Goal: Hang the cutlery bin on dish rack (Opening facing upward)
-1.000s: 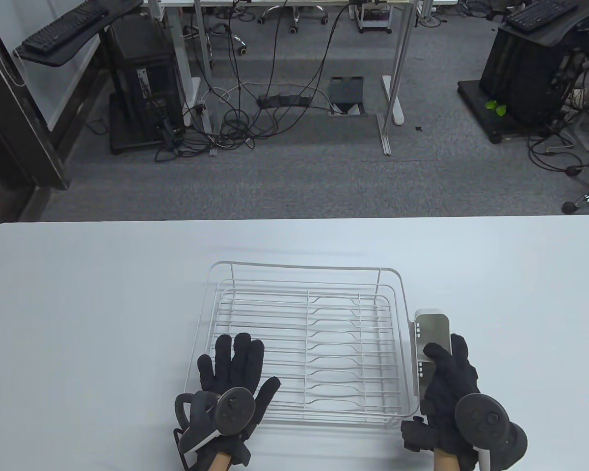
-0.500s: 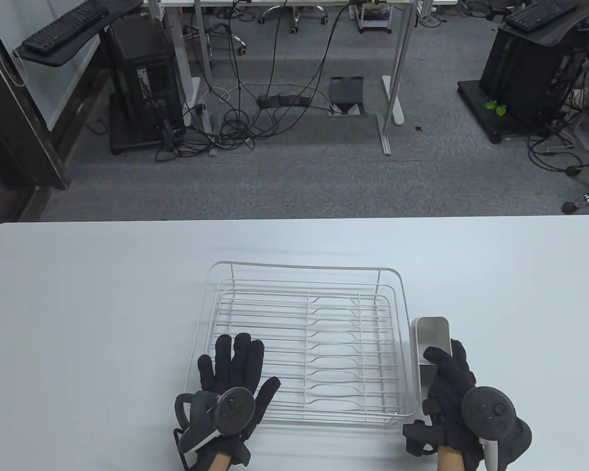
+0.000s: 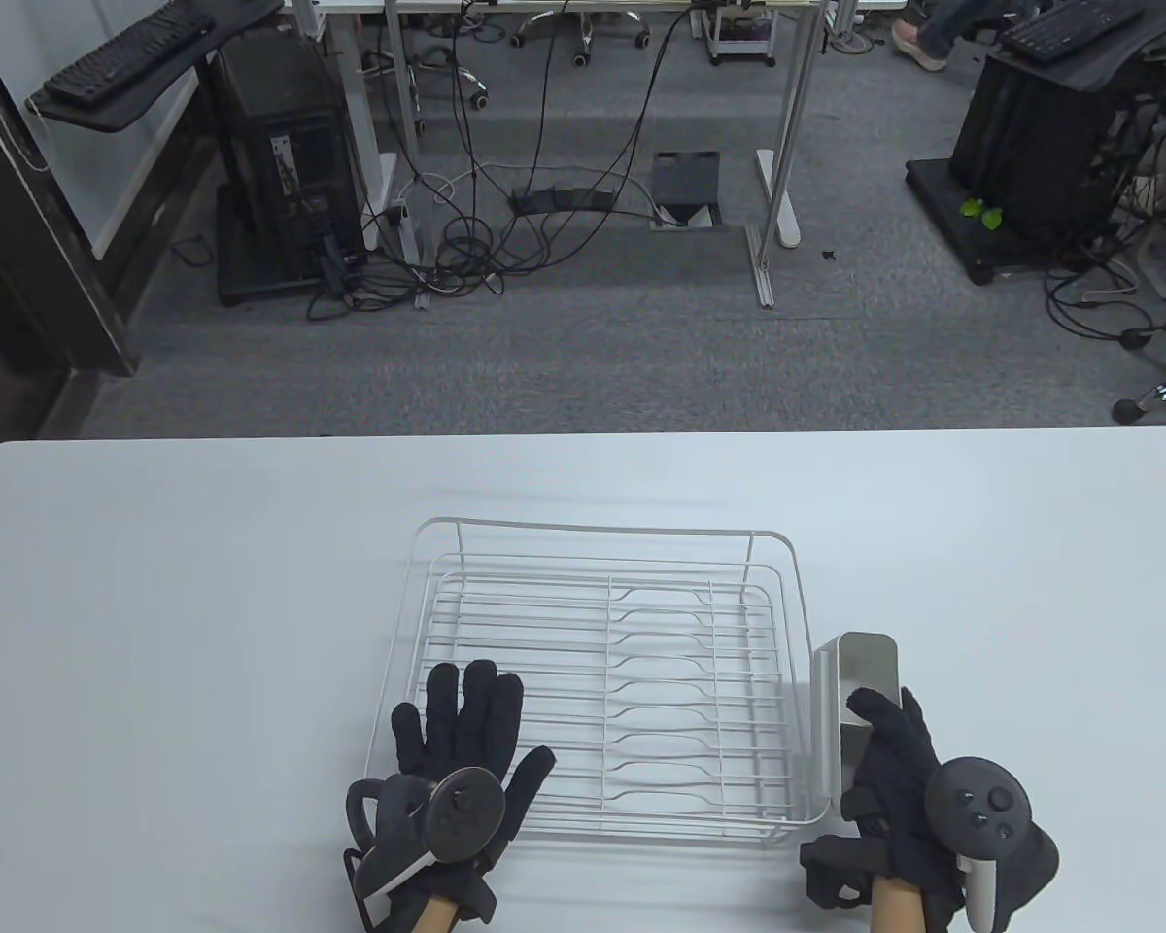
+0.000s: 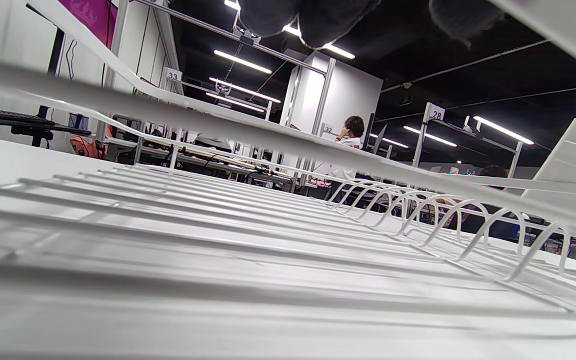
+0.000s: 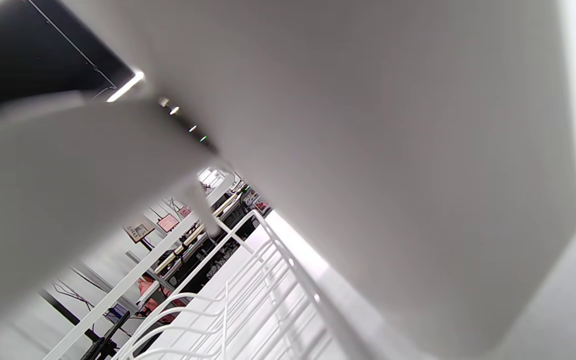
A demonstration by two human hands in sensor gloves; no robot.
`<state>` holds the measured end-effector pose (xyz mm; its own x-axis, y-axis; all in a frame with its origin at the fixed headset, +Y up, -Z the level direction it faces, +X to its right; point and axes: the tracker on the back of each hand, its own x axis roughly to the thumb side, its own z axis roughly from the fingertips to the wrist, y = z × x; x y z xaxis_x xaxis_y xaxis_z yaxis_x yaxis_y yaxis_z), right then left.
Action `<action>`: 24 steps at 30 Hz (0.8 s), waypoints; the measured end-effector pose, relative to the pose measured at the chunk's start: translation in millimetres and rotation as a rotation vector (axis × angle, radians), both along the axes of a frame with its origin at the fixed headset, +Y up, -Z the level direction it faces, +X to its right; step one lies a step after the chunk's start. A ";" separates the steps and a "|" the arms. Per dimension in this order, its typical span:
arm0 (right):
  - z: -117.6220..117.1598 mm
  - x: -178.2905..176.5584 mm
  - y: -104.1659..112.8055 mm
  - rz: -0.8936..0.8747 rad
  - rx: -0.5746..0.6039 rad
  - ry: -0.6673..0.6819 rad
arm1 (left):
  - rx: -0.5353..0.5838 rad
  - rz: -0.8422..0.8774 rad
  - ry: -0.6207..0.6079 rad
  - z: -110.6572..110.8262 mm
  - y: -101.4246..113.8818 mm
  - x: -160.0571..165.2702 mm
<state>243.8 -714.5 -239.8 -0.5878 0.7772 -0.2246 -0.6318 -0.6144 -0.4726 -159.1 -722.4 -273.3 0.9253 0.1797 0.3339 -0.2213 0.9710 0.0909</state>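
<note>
Cutlery bin (image 3: 860, 680): pale grey/metallic, upright just outside the right side of the dish rack (image 3: 593, 680), right against the rack's right rim wire toward the near corner. Open top faces up; a divider is visible inside. Can't tell from the table view whether its hook edge is seated on the wire or just touching it.

Right wrist view: bin wall (image 5: 368, 150) fills most of the frame, blurred and very close; rack wires (image 5: 248, 300) run below and beside it.

Right hand (image 3: 899, 787): grips the bin from the near side, fingers wrapped over the near end of the rim, thumb on the rack-side wall. Clamped on the bin. Tracker on the back of the hand hides the palm.

Left hand (image 3: 457, 768): flat, fingers spread, pressing down on the rack's near-left part, over the base wires and front rim. Holds nothing. Left wrist view: fingertips (image 4: 313, 20) hang in at the top edge over the rack wires (image 4: 268, 145); plate-slot loops run along the right part of the base.

Rack: white wire, sits on the white table (image 3: 155, 603), roughly centred and toward the near edge.

Background past the far table edge: grey carpet, desk legs, cable tangle, black computer tower at left.
</note>
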 end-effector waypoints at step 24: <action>-1.6 4.0 -5.9 -0.070 -0.003 -0.007 | -0.001 0.000 0.000 -0.3 -0.4 -0.1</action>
